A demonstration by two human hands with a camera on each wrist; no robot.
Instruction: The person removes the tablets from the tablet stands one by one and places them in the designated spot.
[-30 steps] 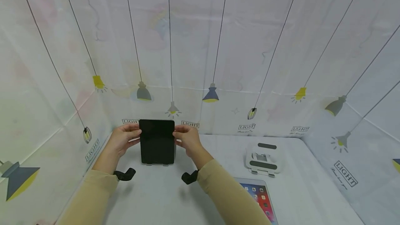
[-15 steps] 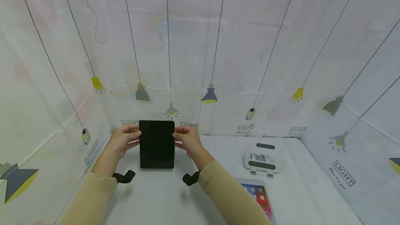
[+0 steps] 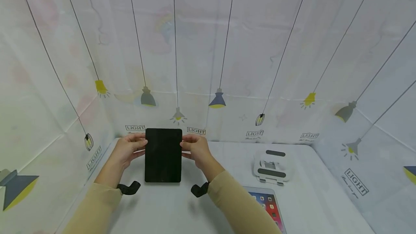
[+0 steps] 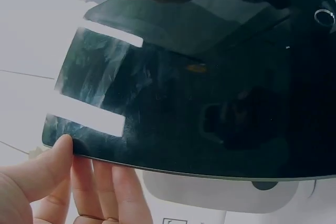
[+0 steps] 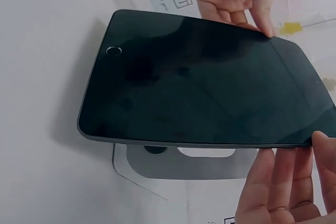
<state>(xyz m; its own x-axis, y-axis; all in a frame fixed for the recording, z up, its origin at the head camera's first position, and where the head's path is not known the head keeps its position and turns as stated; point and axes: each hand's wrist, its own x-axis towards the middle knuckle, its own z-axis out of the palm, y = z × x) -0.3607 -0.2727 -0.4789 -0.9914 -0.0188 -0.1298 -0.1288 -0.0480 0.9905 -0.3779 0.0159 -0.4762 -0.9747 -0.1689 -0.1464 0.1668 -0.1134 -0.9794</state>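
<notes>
A black-screened tablet (image 3: 163, 155) stands upright between my two hands, its screen dark and facing me. My left hand (image 3: 130, 150) pinches its left edge near the top, thumb on the front and fingers behind. On the opposite edge, my right hand (image 3: 197, 151) grips it the same way. The round home button (image 5: 114, 51) shows at the tablet's lower end in the right wrist view. Behind the tablet is a tablet stand (image 5: 194, 167), mostly hidden; in the left wrist view a pale part of this stand (image 4: 226, 191) shows past the tablet's edge.
Farther right on the white table (image 3: 312, 198) lies another white tablet stand (image 3: 271, 173) with dark grey pads. A white-framed tablet (image 3: 272, 207) with a lit screen of app icons lies nearer, partly covered by my right sleeve (image 3: 242, 201). Printed cloth walls (image 3: 195, 53) enclose the back and sides.
Both hands have brought the black tablet down and toward me. A second ago its bottom edge sat at the stand's small lips; now it hangs lower in view and hides them.
</notes>
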